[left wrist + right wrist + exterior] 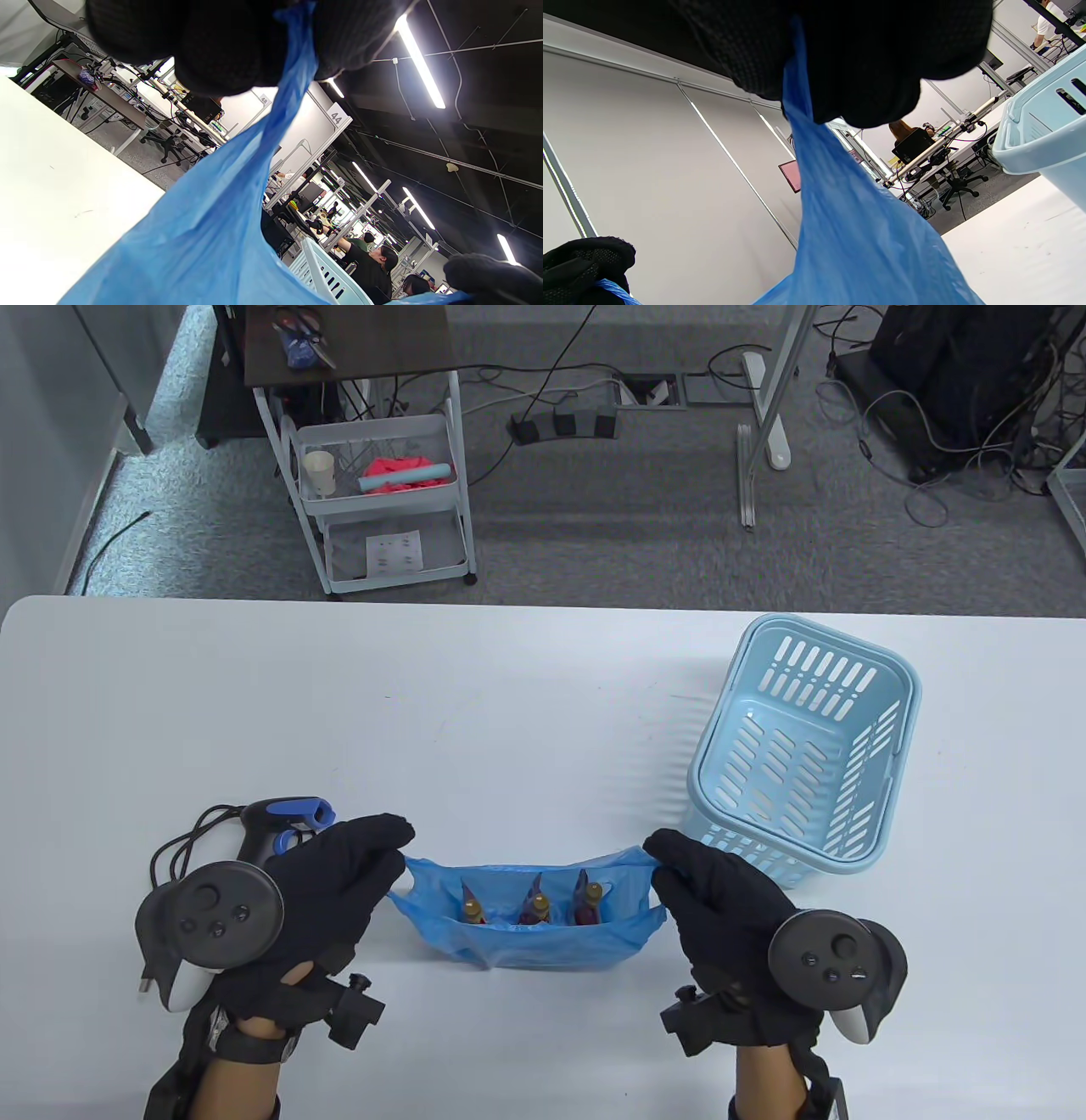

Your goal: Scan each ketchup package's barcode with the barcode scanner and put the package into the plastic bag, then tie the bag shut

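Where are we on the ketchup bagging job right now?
Three ketchup packages already sit inside the blue bag; the basket looks empty. The left hand and right hand each pinch a side of the bag, stretching it open. The knot isn't tied yet.

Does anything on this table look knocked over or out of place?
Only the light blue basket, which lies tipped on its side, apparently empty. The blue plastic bag with its ketchup packages looks fine.

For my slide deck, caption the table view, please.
Two gloved hands, left hand and right hand, stretch a blue plastic bag holding three ketchup packages.
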{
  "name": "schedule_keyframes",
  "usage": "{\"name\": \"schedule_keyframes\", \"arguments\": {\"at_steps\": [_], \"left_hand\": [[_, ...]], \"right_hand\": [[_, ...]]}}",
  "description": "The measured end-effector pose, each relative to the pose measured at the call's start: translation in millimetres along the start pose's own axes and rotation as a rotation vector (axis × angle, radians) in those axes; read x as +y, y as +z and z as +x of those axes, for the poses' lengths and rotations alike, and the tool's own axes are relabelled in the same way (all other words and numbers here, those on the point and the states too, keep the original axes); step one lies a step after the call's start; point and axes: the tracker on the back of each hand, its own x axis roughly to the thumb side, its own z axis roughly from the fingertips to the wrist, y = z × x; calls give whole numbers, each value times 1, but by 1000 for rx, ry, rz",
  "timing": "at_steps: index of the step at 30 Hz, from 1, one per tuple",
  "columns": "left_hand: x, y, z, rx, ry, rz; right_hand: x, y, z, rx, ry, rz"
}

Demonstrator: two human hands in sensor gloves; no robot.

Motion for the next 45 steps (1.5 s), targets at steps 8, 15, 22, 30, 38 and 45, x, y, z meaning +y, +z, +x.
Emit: {"name": "schedule_keyframes", "arguments": {"at_steps": [8, 15, 22, 30, 38, 45], "left_hand": [[1, 3, -5, -33, 26, -43], [5, 9, -15, -78, 33, -129], [-14, 10, -46, -69, 72, -317], [-52, -8, -63, -34, 197, -372], [-63, -21, -60, -18, 226, -304], [-60, -17, -59, -11, 206, -244]], "right_hand": [[0, 0, -2, 7, 0, -18], [1, 0, -3, 21, 12, -23], [1, -1, -4, 29, 25, -25], [2, -1, -4, 36, 28, -19], [2, -1, -5, 39, 22, -17], [0, 0, -4, 11, -13, 4]]}}
